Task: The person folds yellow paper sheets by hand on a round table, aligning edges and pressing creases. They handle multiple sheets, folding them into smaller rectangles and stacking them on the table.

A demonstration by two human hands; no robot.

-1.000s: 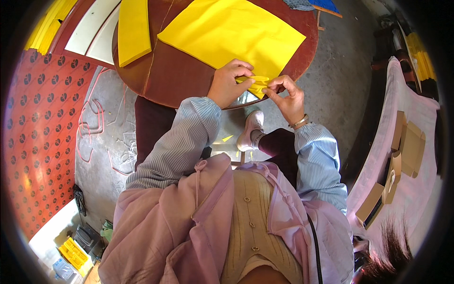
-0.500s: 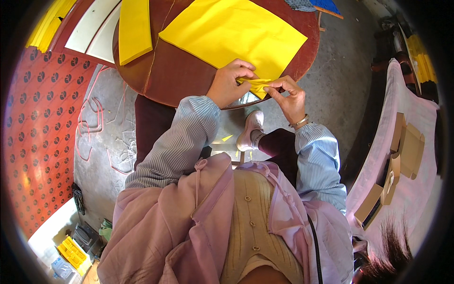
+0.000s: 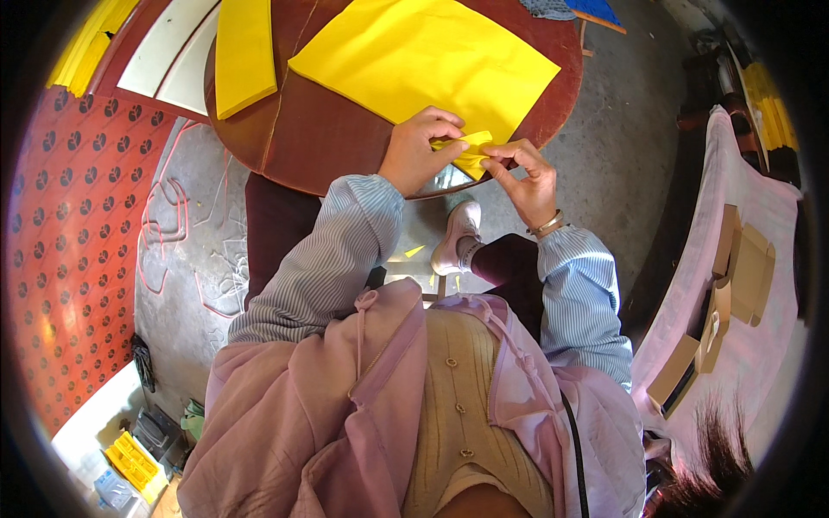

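Note:
A large yellow cloth (image 3: 432, 60) lies spread on the round brown table (image 3: 324, 142), one corner towards me. At that corner a bunched, folded part of yellow cloth (image 3: 474, 152) is between my hands. My left hand (image 3: 416, 154) is closed on its left side, thumb and fingers pinching it. From the right, my right hand (image 3: 528, 180) pinches the same fold between thumb and fingertips. The fingers partly hide the fold, so I cannot tell whether it is the big cloth's own corner or a separate piece.
A long folded stack of yellow cloth (image 3: 244, 60) lies at the table's left. Blue cloth (image 3: 598, 12) sits beyond the far right edge. At right, open cardboard boxes (image 3: 749, 276) rest on a pink cover (image 3: 760, 345). Bent wires (image 3: 177, 211) and yellow scraps (image 3: 414, 251) lie on the floor.
The yellow fold between my fingers has changed shape: its upper part now stands up higher and broader. My hands have barely shifted, and the large cloth lies almost the same.

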